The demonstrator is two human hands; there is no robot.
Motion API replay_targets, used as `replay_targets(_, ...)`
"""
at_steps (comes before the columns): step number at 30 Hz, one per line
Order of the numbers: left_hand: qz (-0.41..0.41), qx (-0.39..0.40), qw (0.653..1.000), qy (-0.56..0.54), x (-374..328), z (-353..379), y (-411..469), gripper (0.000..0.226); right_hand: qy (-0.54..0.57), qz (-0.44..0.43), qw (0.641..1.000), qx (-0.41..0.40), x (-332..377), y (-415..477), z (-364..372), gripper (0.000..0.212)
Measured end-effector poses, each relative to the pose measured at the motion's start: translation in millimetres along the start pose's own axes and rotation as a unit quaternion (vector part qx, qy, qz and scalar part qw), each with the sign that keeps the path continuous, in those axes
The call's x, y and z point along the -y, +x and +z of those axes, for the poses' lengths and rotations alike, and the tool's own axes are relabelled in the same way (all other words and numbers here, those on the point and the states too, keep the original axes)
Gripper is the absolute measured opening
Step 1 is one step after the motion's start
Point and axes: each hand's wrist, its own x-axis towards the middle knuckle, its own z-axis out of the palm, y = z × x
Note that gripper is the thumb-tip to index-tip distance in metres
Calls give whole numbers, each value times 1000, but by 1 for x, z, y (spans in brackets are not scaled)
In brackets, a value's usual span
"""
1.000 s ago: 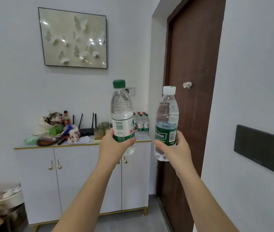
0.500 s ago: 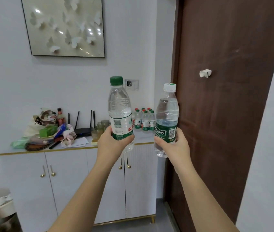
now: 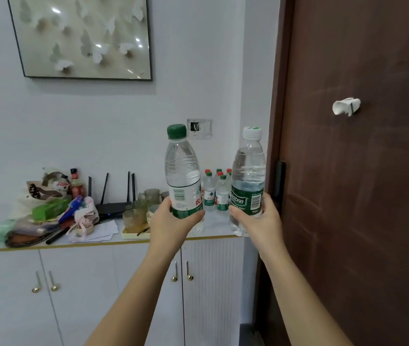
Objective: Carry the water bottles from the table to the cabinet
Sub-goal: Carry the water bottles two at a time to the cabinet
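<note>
Clutter: heap of bags and packets (image 3: 48, 211) fills the cabinet top at 9 o'clock of the hands; judged unusable for set-down.
Cabinet: white cabinet with gold edge trim (image 3: 86, 283); doors closed.
Left grip (image 3: 173, 223): wrapped round the label band of the clear plastic bottle with green cap (image 3: 182, 171); the bottle is upright and above the cabinet top.
Stored bottles: cluster of small clear bottles with red and green caps (image 3: 217, 193) standing on the cabinet top, seen between the two held bottles.
Right grip (image 3: 255, 221): wrapped round the clear plastic bottle with white cap (image 3: 248, 171); the bottle is upright, at 3 o'clock of the green-capped one and apart from it.
Hold rationale: the upright carry probably suits a straight set-down.
Target zone: judged the bare strip in front of the cluster.
Door: dark brown wooden door (image 3: 360, 196) at 3 o'clock; keep the right bottle off it.
</note>
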Motion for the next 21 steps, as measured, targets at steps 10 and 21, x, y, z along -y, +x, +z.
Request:
replay_targets(10,-12,19,1000,7,77,57,90,45,-45,20,999,-1,-85,78,28,56)
replay_targets(21,-19,41,999,-1,167,109,250,45,-61,55,997,-12,-176,206,109,54)
